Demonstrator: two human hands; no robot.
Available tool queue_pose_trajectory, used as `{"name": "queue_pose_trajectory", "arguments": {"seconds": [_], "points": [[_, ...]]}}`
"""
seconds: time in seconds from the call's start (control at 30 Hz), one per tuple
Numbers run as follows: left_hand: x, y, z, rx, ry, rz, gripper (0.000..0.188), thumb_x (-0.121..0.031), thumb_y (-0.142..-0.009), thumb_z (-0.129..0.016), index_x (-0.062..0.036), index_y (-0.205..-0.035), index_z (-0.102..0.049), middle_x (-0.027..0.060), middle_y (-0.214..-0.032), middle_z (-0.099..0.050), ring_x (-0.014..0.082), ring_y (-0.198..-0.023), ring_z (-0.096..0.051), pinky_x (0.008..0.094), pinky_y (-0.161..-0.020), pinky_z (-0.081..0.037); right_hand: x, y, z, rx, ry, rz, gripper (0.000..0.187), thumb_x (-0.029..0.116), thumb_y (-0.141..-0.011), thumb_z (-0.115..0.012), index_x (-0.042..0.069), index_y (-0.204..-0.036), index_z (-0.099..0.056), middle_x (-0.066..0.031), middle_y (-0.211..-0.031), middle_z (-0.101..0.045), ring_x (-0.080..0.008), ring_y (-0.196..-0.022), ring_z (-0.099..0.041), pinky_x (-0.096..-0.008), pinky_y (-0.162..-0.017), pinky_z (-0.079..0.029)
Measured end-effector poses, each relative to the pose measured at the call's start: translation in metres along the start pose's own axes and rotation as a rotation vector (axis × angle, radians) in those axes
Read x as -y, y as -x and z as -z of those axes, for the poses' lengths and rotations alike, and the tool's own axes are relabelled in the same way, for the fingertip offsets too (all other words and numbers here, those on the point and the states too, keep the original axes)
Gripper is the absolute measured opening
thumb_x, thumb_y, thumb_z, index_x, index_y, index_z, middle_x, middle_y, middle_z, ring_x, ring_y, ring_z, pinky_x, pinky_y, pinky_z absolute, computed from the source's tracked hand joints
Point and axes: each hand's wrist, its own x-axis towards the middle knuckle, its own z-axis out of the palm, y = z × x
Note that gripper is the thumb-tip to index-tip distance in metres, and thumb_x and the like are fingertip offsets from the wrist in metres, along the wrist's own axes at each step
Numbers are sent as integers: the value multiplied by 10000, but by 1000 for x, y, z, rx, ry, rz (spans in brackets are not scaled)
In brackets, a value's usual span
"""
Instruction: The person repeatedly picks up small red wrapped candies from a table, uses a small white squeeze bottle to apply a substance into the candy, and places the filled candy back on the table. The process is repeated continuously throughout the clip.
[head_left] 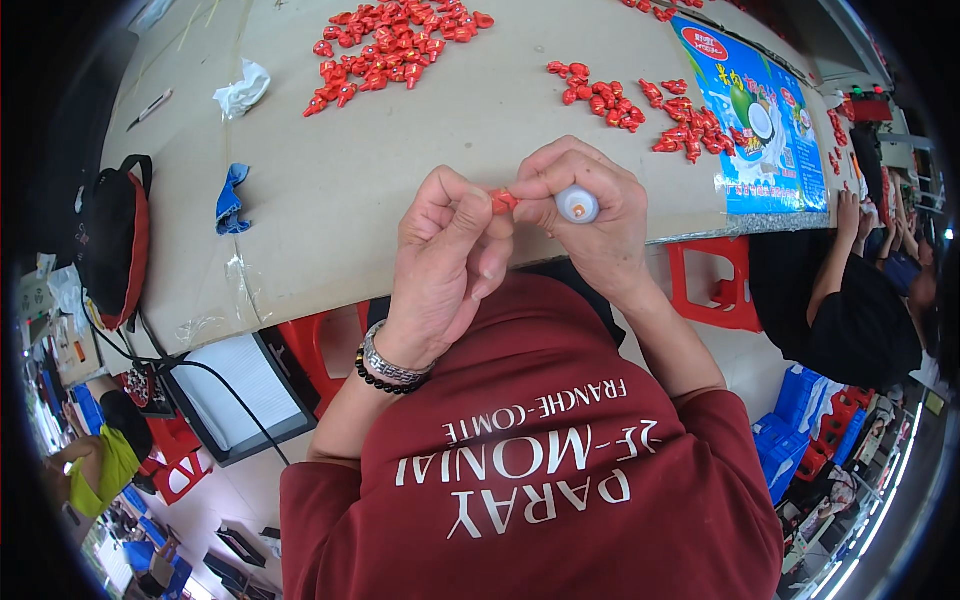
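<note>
My left hand (450, 250) pinches a small red figurine (503, 201) between thumb and fingertips, just over the table's near edge. My right hand (595, 220) is wrapped round a pale, whitish bottle (578, 205) with an orange-brown tip, its end facing up. The right thumb and forefinger also meet the figurine's right side. Most of the figurine is covered by fingers, so its details are hidden. A large pile of similar red figurines (395, 45) lies farther off on the table, and smaller groups (690, 130) lie to the right.
The table (330, 180) has a crumpled tissue (242, 90), a blue cloth scrap (232, 200), a pen (150, 109) and a blue printed sheet (755, 120). A black-and-red bag (115, 245) sits at the left edge. Red stools (715, 285) stand below; another person (840, 290) sits at right.
</note>
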Motion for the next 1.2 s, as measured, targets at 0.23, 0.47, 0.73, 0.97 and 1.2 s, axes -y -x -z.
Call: {"name": "queue_pose_trajectory", "arguments": {"seconds": [0.23,0.47,0.73,0.97,1.2], "points": [[2,-1,-3,-28,-32,-16,172,-208,-978,-495,-91,-861,-448,39,-703,-554,54,-478,-418,185,-372,-293,-4,2,0,1,-19,-31,170,-47,-658,-743,28,-775,-645,-66,-792,-612,-155,-690,-610,-258,-589,-479],[4,0,-1,-92,21,55,165,-209,-986,-472,-116,-851,-455,30,-731,-574,55,-509,-434,162,-357,-305,-9,4,-1,35,-114,-173,111,18,-734,-744,36,-820,-677,-19,-847,-592,-58,-687,-535,-194,-505,-407],[6,-2,-3,-168,56,109,190,-229,-976,-498,-106,-836,-465,14,-710,-566,54,-477,-431,182,-361,-283,-12,5,-3,37,-193,-291,69,8,-773,-700,29,-834,-675,-8,-822,-579,-42,-622,-521,-175,-459,-396],[8,-3,-4,-233,52,146,206,-253,-970,-509,-109,-828,-468,8,-693,-550,53,-481,-432,183,-358,-280,-13,6,-4,47,-214,-411,39,4,-809,-654,25,-841,-660,-6,-791,-575,-40,-576,-508,-174,-449,-389],[6,-5,-7,-283,64,189,207,-251,-983,-473,-99,-844,-461,25,-648,-535,60,-474,-417,176,-344,-270,-11,3,-4,46,-252,-554,86,46,-804,-672,-6,-791,-605,-45,-766,-664,-63,-683,-569,-232,-606,-470]]}}
